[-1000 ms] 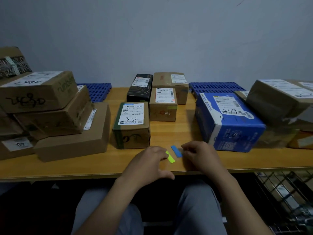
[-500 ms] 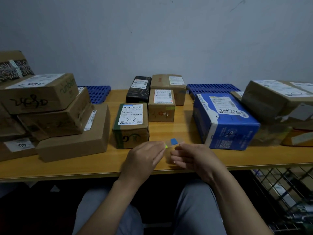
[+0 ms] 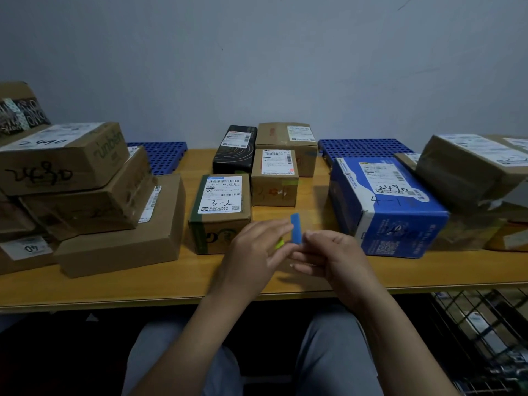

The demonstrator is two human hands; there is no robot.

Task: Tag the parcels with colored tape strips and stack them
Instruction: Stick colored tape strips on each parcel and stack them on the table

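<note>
- On the desk (image 3: 85, 287), the 3-2 parcel (image 3: 220, 195) sits just ahead-left of both hands.
- The right hand (image 3: 337, 258) pinches the blue strip (image 3: 296, 228) by its lower end; the left hand (image 3: 257, 252) holds a yellow-green strip (image 3: 279, 243).
- The blue strip stands upright between them, clear of the desk.

The scene is dimly and evenly lit from above, with a cool grey cast. The wall (image 3: 257, 67) is darkened toward 11 and 1 o'clock. A soft shadow is thrown on the table (image 3: 114, 287) beneath the left hand (image 3: 257, 252) and right hand (image 3: 334, 258), both smeared by slight motion blur. The blue strip (image 3: 296, 228) and green strip (image 3: 279, 243) are rendered as the most saturated spots. The boxes (image 3: 57, 167) at 9 and 3 o'clock are bowed by the wide lens. The wire rack (image 3: 485, 338) at 4 o'clock is murky.
</note>
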